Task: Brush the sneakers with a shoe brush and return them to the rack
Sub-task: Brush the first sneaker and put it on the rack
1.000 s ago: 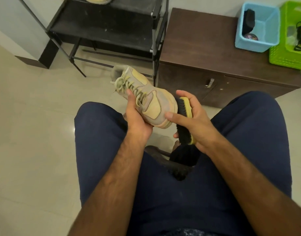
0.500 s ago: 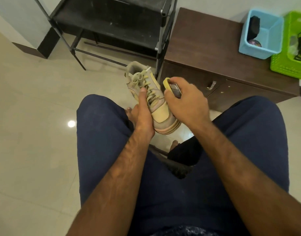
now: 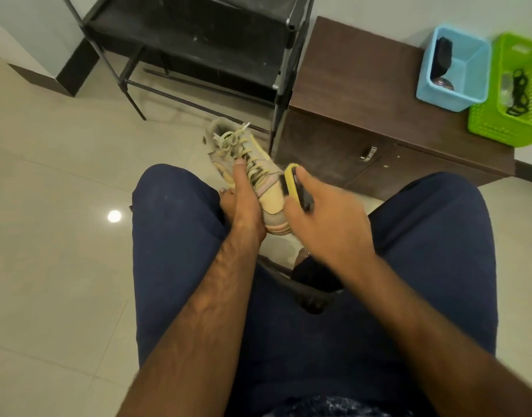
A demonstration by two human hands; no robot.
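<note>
Findings: the sneaker [image 3: 270, 200] is held above the floor between the person's knees, heel away and toe toward the person, in front of the rack [image 3: 198, 37]. The left hand [image 3: 243, 206] holds it, thumb laid along the laces; the fingers beneath are hidden. The right hand [image 3: 327, 218] is curled round the yellow-backed shoe brush [image 3: 292, 183], which is set against the sneaker's right flank. The right hand is blurred, so bristle contact appears likely but cannot be confirmed.

Recommendation: keep the left grip firm and the sole braced, and run short strokes along the side panel toward the toe. The shoe should be turned rather than the wrist overreached.

Change noted: one second ago the sneaker lay more crosswise, with the brush at its toe. Half a second ago the brush stood higher, beside the laces. It is now lower on the flank.
</note>
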